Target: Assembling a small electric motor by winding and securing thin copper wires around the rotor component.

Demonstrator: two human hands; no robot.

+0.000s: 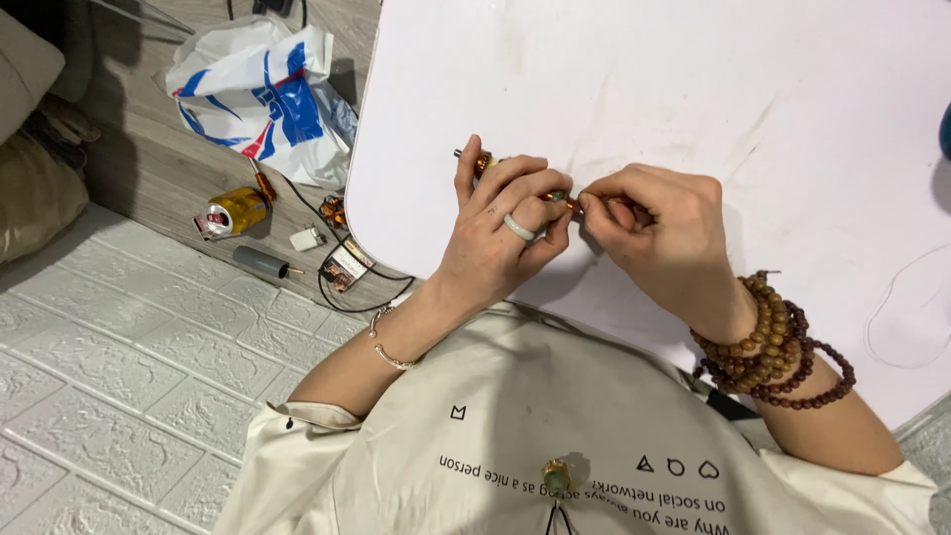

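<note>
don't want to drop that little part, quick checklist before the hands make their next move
1. Left hand grips the small amber part: ok.
2. Right hand pinches the part's other end: ok.
3. White table lies under both hands: ok.
4. Part's tip visible: not ok, fingers cover it.
5. Bead bracelets clear of the fingers: ok.
6. Crushed can and plastic bag on the floor, away from the hands: ok.

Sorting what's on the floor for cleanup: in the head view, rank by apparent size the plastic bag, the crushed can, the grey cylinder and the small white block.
1. Plastic bag, by far the largest.
2. Crushed can.
3. Grey cylinder, close to the can, so unsure.
4. Small white block.
</note>
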